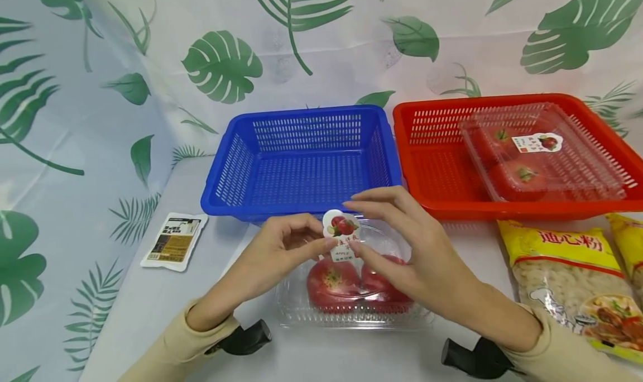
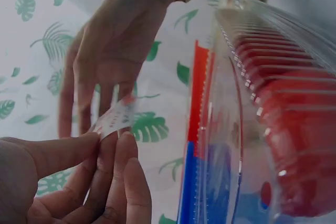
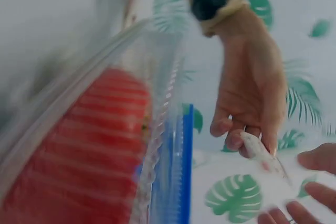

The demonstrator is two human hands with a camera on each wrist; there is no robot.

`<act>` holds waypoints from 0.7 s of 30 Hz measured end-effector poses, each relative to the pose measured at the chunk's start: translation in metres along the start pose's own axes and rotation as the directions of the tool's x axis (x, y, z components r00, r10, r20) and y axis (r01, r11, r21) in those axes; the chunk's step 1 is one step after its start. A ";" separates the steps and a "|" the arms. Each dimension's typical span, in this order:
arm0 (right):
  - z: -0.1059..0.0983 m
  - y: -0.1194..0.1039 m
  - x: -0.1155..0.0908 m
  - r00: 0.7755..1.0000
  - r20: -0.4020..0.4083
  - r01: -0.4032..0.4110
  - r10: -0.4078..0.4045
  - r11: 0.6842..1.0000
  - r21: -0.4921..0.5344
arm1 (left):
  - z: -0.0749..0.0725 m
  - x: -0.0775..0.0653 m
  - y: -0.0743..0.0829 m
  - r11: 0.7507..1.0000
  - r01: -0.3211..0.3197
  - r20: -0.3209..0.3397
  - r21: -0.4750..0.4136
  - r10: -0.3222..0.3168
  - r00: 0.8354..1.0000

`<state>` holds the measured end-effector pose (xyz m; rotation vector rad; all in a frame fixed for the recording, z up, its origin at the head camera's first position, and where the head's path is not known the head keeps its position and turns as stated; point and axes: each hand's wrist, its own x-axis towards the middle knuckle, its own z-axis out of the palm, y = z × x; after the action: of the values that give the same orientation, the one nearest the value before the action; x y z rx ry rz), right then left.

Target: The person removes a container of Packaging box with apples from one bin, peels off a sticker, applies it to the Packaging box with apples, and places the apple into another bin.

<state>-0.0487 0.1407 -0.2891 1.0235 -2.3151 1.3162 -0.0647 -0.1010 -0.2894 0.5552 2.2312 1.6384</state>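
A small white sticker label (image 1: 344,251) with a red fruit picture and the word APPLE is pinched between the thumb and index finger of my left hand (image 1: 276,247). My right hand (image 1: 427,253) is beside the label, fingers spread and loosely bent; in the right wrist view a gap shows between its fingers and the label (image 3: 262,155). Below both hands a clear plastic clamshell box (image 1: 351,321) lies closed on the table, with red round fruits (image 1: 332,286) inside. The hands and label cover part of its lid.
Behind the box stands a blue basket (image 1: 306,175) with nothing in it. A red basket (image 1: 437,206) at right holds a similar labelled clear box (image 1: 577,164) of red fruits. Yellow-topped pasta bags (image 1: 567,281) lie at right; a small white pouch (image 1: 174,242) lies at left.
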 end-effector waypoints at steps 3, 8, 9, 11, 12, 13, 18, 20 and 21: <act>-0.001 0.008 0.002 0.987 0.045 -0.160 0.155 0.977 0.143 | 0.002 0.002 -0.002 0.999 -0.023 -0.018 0.044 0.024 1.000; -0.001 0.019 -0.002 0.931 0.157 -0.359 0.329 0.904 0.232 | 0.005 0.008 -0.007 0.989 -0.061 -0.012 0.137 0.064 0.998; -0.001 0.021 -0.003 0.922 0.171 -0.381 0.348 0.895 0.232 | 0.005 0.009 -0.009 0.985 -0.066 -0.007 0.157 0.068 0.998; 0.000 0.024 -0.005 0.911 0.188 -0.405 0.368 0.885 0.231 | 0.006 0.010 -0.011 0.979 -0.062 -0.002 0.195 0.063 0.998; 0.001 0.025 -0.006 0.907 0.195 -0.413 0.374 0.881 0.230 | 0.006 0.010 -0.013 0.977 -0.060 0.004 0.205 0.060 0.998; 0.002 0.026 -0.007 0.904 0.202 -0.419 0.378 0.878 0.232 | 0.006 0.011 -0.014 0.975 -0.060 0.012 0.212 0.058 0.998; 0.005 0.029 -0.009 0.899 0.217 -0.425 0.381 0.878 0.219 | 0.008 0.012 -0.022 0.974 -0.063 0.046 0.218 0.054 0.997; 0.006 0.030 -0.009 0.900 0.226 -0.421 0.374 0.881 0.217 | 0.009 0.012 -0.024 0.972 -0.059 0.051 0.227 0.049 0.997; 0.006 0.031 -0.009 0.898 0.232 -0.422 0.374 0.881 0.215 | 0.010 0.012 -0.025 0.972 -0.053 0.052 0.228 0.042 0.998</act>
<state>-0.0634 0.1498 -0.3172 0.7863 -2.6486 1.7928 -0.0739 -0.0936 -0.3160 0.7030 2.4054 1.3815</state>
